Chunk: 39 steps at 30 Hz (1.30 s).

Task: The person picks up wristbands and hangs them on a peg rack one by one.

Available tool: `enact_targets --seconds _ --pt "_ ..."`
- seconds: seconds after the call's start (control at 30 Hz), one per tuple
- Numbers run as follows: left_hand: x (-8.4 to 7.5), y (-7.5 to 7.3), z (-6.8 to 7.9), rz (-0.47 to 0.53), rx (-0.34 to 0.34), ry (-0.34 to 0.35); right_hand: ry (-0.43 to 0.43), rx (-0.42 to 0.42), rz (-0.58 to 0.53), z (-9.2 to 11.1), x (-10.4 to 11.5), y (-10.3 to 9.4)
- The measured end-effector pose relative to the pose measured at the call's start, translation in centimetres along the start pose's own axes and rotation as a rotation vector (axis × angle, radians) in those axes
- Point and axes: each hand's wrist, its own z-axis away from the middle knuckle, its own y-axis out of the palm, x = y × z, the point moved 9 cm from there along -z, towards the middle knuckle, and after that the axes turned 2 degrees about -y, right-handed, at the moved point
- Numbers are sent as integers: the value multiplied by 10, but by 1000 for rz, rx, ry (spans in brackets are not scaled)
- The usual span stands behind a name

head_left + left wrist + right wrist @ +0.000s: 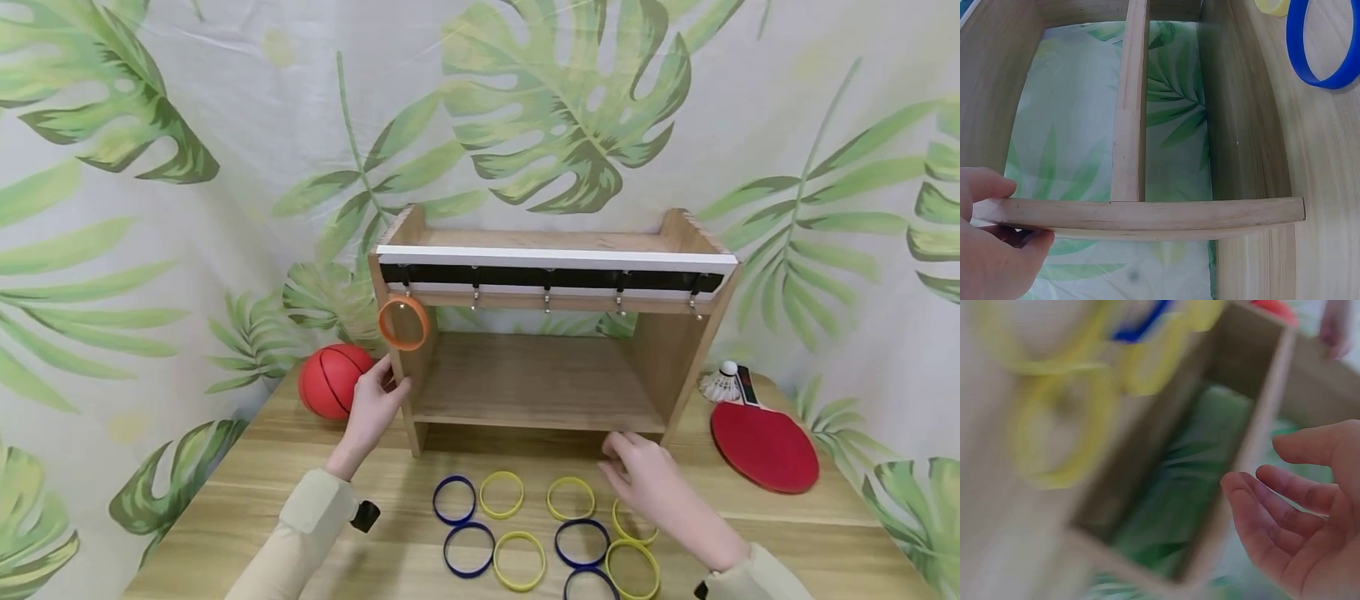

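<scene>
- Light-brown wooden rack [540, 379]: upright on the wood-grain counter [247, 483], long axis running left to right, black hook strip [510, 275] facing the person.
- Left hand [377, 402]: pinches the rack's left side panel between thumb and fingers.
- Orange round ring [426, 325]: hangs from the leftmost hook, its opening facing the person.
- Right hand [645, 471]: holds nothing, fingers loosely bent, thumb apart, near the rack's lower right front.
- Thin yellow rings [572, 480] and dark-blue rings [582, 522]: flat on the counter before the rack.
- Red ball with black lines [330, 383]: left of the rack.
- Red paddle [765, 446]: right, handle pointing backward beside a white shuttlecock [722, 385].
</scene>
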Motion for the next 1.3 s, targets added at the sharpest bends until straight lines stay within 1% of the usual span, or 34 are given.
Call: enact_targets --seconds 0.13,0.27,0.43,0.6,0.67,0.77,0.83,0.97,1.07,1.2,1.3 --pt "1 -2 0 -5 8 -5 79 40 28 31 -37 18" --pt "1 -1 -1 -5 10 -8 133 85 55 53 -62 29" --pt "1 -1 0 4 9 -10 138 122 84 63 -75 38" --pt "2 -1 1 27 9 -15 189 190 98 68 -83 47" --pt "2 -1 0 31 10 -13 189 190 102 68 -84 48" --pt "3 -1 0 32 10 -10 167 154 84 66 -80 44" --pt "2 -1 0 27 10 -6 135 100 61 63 -76 38" --pt "0 -1 0 26 6 -6 -3 -46 4 53 -59 21" --pt "0 -2 0 37 2 -16 -110 -138 -6 41 -42 6" --pt "-1 -2 1 51 5 -26 -185 -179 -9 19 -17 -15" --pt "0 -2 2 48 5 -26 -237 -165 -40 -2 8 -32"
